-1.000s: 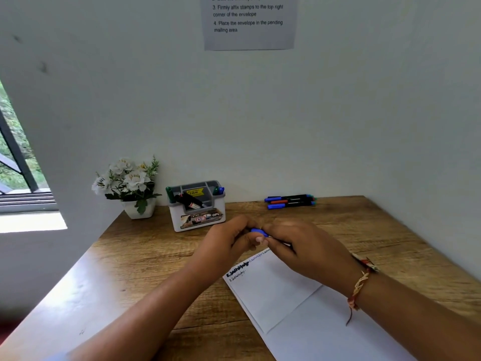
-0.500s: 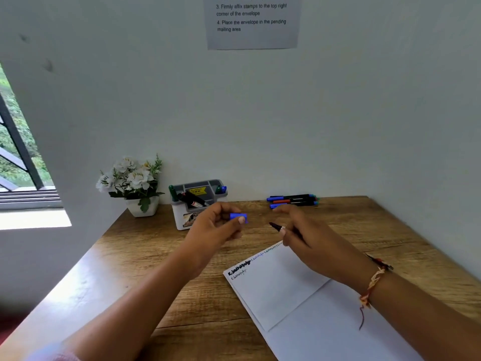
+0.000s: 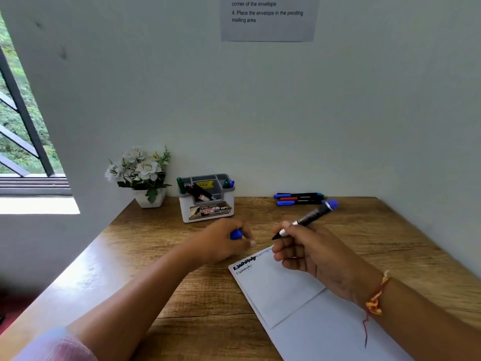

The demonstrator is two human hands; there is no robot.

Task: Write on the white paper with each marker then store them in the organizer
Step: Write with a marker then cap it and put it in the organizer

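My right hand (image 3: 309, 254) grips an uncapped black marker with a blue end (image 3: 309, 217), its tip pointing down-left just above the top edge of the white paper (image 3: 276, 290). The paper carries a few short lines of writing at its top left corner. My left hand (image 3: 223, 241) is closed around the marker's blue cap (image 3: 236, 234), resting on the desk left of the paper. The white and grey organizer (image 3: 208, 207) stands at the back with several markers in it. Three more markers (image 3: 299, 199) lie by the wall to its right.
A small white pot of white flowers (image 3: 143, 175) sits left of the organizer. A larger white sheet (image 3: 325, 334) lies under the paper at the front right. The wooden desk (image 3: 145, 256) meets walls at the back and right; a window is far left.
My hands pulled the blue cap off the marker and moved apart. The right hand turned the marker into a writing grip and the left hand came down to the desk with the cap.
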